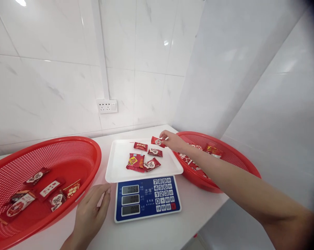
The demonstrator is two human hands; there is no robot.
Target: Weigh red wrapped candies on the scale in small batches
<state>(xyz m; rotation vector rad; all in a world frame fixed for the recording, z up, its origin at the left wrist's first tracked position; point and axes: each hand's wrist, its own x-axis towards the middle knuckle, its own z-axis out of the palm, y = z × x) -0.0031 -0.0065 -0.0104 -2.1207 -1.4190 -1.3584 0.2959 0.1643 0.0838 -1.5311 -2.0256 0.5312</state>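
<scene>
My right hand (170, 139) pinches a small red wrapped snack packet (157, 141) at the far right corner of the scale's white tray (117, 166). Several other red packets lie on this tray: a small one (140, 146), two with a white patch and dark lettering (155, 152), and a larger square one with a yellow diamond (135, 162). Below the tray is the blue panel of the digital scale (148, 198), with three displays and a keypad. Just left of that panel, my left hand (93, 208) hovers, thumb apart from the fingers, holding nothing visible.
On the left stands a red plastic basket (91, 152) with several wrapped packets inside. Another red basket (240, 165) is at the right, its packets partly hidden by my right forearm. A tiled wall with a socket (107, 106) rises behind the white table (198, 211).
</scene>
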